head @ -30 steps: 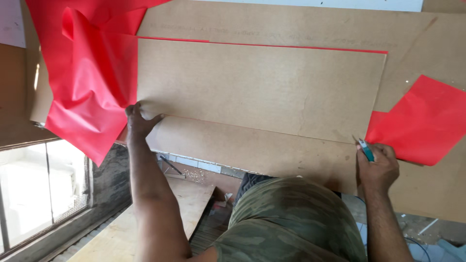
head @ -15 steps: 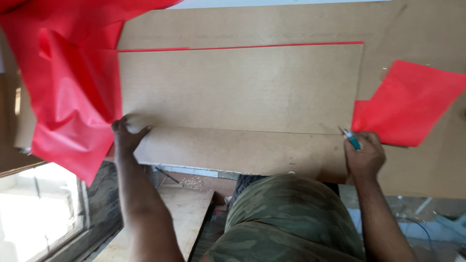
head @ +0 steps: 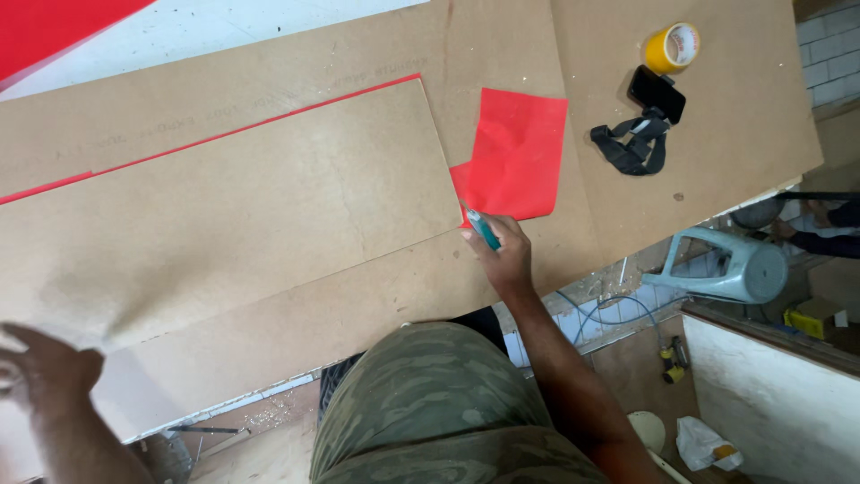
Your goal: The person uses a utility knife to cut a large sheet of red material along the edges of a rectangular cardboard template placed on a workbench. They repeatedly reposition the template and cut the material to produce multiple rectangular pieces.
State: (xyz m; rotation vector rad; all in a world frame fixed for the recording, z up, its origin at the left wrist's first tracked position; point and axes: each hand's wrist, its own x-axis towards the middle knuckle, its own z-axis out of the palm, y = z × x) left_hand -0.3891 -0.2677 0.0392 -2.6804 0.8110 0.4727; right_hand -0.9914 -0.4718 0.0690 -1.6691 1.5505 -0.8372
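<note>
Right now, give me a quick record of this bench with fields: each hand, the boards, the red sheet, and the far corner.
left hand: blurred, at the near edge of the top board, holds nothing visible
right hand: grips a teal-handled cutter at the board's right end
top board: brown, lying on a larger board
red sheet: beside the cutter tip
far corner: yellow tape roll, black strapped device

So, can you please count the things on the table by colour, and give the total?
Red: 2, sheet by the right hand, sheet at far left corner
Brown: 1, board
Yellow: 1, tape roll
Black: 1, phone on strap
Teal: 1, knife
Total: 6
</note>
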